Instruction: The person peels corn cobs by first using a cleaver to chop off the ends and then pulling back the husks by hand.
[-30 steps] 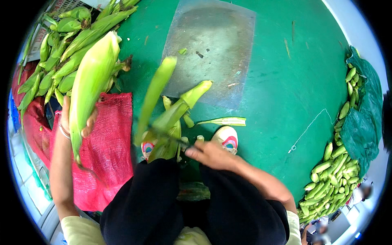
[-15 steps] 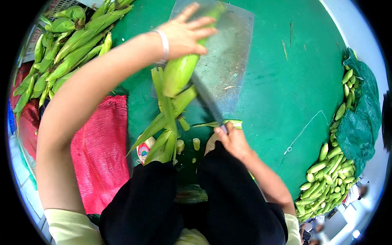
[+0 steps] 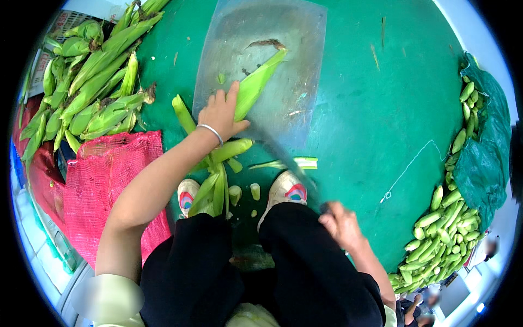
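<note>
My left hand (image 3: 220, 111), with a band at the wrist, grips a green, husked ear of corn (image 3: 259, 79) lying on the translucent sheet (image 3: 308, 38). My right hand (image 3: 340, 223), lower right, is closed on the handle of a long knife (image 3: 291, 169); its blurred blade reaches up toward the ear's lower end, where my left hand partly hides it. Just below, stripped husks (image 3: 204, 199) and light-green pieces of corn (image 3: 234, 144) lie between my shoes (image 3: 280, 193). Short pale cut stalk ends (image 3: 255, 191) lie beside them.
Unhusked corn (image 3: 90, 76) heaps at upper left, by a crate (image 3: 41, 71) and red mesh sack (image 3: 109, 169). Small green ears (image 3: 444, 240) pile at right with a dark green sack (image 3: 479, 152). A white string (image 3: 403, 166) lies on the green floor. People (image 3: 425, 302) show at lower right.
My left hand swung the ear from the left to the centre, then lowered it onto the sheet. My right hand, holding the knife, has moved right and lately down, toward me.
</note>
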A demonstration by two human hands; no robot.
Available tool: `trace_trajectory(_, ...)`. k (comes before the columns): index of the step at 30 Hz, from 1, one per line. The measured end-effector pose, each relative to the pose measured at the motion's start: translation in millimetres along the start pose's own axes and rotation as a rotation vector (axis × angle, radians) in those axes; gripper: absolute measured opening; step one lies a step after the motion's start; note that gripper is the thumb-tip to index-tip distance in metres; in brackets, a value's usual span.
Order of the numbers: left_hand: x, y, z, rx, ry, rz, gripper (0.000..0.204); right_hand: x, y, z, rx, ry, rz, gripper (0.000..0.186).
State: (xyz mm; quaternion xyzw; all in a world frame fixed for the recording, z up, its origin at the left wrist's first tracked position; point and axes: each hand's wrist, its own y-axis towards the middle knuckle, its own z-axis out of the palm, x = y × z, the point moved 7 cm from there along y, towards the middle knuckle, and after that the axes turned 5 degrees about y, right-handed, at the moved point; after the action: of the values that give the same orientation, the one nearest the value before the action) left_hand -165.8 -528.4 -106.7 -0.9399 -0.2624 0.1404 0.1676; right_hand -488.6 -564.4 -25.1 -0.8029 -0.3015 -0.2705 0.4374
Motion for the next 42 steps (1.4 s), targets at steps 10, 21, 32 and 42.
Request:
trace_trajectory(10, 12.3, 4.3, -21.3, 0.008, 0.257, 0.111, 0.090, 32.8, 148.0, -8.5, -0.409, 0.001, -0.025, 0.046)
trace_trajectory(21, 32.0, -0.3, -0.1, -0.018, 0.173, 0.115, 0.083, 104.6, 128.9, -68.1, -0.758, 0.345, -0.317, 0.045)
trace_trajectory(32, 94.7, -66.5, -40.0, -0.196, -0.501, 0.068, 0.086, 57.0, 165.0, -5.9, -0.497, -0.197, -0.071, 0.042)
trace_trajectory(42, 64.5, -132.3, -70.1, -0.354, -0.578, 0.190, 0.071, 213.1, 126.4, 11.5, 0.154, 0.291, -0.334, 0.042)
